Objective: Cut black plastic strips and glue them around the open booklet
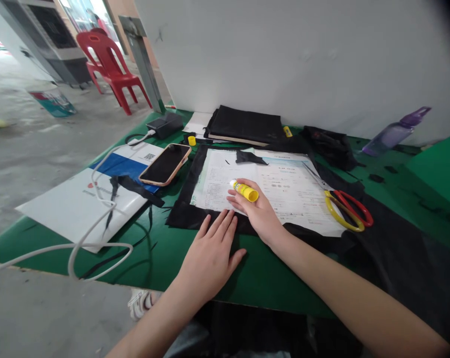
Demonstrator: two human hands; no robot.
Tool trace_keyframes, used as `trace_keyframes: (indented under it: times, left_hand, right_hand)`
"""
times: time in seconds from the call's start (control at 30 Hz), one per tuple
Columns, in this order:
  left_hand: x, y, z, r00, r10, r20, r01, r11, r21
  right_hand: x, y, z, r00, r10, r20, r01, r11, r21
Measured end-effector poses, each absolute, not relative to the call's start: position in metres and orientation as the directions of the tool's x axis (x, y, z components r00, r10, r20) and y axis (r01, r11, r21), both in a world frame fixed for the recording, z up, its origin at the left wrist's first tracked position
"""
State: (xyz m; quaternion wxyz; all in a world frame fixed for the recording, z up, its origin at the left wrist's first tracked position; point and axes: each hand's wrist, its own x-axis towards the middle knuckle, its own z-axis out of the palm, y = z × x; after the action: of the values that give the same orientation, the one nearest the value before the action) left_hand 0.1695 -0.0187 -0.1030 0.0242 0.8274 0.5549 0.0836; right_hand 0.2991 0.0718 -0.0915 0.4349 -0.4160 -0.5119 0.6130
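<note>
My right hand (255,211) is closed around a yellow glue stick (246,191), its white tip bare and pointing left over a printed sheet (284,191). Flat at the sheet's near edge lies my left hand (213,251), fingers stretched out onto the black fabric (182,211) beneath the paper. A small black scrap (250,157) rests on the top part of the sheet. Scissors (344,205) with red and yellow handles lie across the sheet's right side. The yellow cap (192,140) stands apart, beyond the phone (165,164).
A black-covered book (247,124) lies at the back near the wall. To the right is a purple bottle (391,132). A white cable (98,246) loops over folders (83,201) at left, leading to a black adapter (167,125). Red chairs (109,62) stand beyond the green table (142,268).
</note>
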Motion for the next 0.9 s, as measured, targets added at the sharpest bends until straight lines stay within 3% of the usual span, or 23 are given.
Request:
trace_keyframes:
  times: [0.1,0.3,0.5,0.67,0.8,0.9]
  left_hand:
    - [0.169,-0.021,-0.103,0.384,0.913,0.142,0.91,-0.399,0.107]
    - [0.169,-0.024,-0.106,0.339,0.877,0.339,0.926,-0.374,0.041]
    - [0.169,-0.021,-0.11,0.411,0.874,0.258,0.895,-0.441,0.066]
    - [0.168,-0.022,-0.111,0.37,0.862,0.348,0.908,-0.414,0.059]
    - [0.168,-0.022,-0.113,0.423,0.854,0.304,0.884,-0.462,0.069]
    - [0.169,-0.021,-0.112,0.36,0.865,0.348,0.912,-0.405,0.064]
  right_hand:
    - [0.3,0.071,-0.093,-0.287,0.957,-0.049,-0.099,-0.08,-0.992]
    - [0.303,0.069,-0.094,-0.338,0.941,0.019,-0.018,0.014,-1.0]
    - [0.304,0.069,-0.094,-0.348,0.937,-0.016,-0.031,-0.028,-0.999]
    - [0.305,0.07,-0.099,-0.351,0.936,0.017,-0.012,0.013,-1.0]
    - [0.305,0.071,-0.102,-0.366,0.931,0.019,-0.021,0.012,-1.0]
    - [0.306,0.072,-0.103,-0.356,0.933,0.044,-0.015,0.041,-0.999]
